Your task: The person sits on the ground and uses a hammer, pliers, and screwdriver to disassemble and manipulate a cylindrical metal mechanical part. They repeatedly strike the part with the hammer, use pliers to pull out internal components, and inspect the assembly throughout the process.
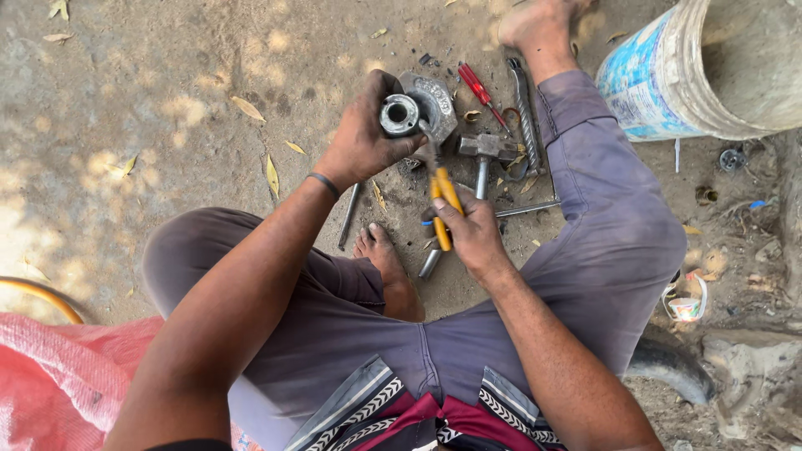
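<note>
We see a round metal part (pixel 413 113) held above the dirt ground (pixel 167 100), left hand (pixel 363 134) fingers wrapped around it. Right hand (pixel 472 234) fingers grip yellow-handled pliers (pixel 443 200) biting its near edge. Just beyond lie a hammer (pixel 486 154), a red screwdriver (pixel 480 88) and, far right, a bucket (pixel 668 75).

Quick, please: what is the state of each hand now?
Left hand: closed on a round metal part.
Right hand: closed on yellow-handled pliers.

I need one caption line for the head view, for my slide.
Seated on dirt, left hand holds a metal part; right hand grips yellow-handled pliers.
</note>
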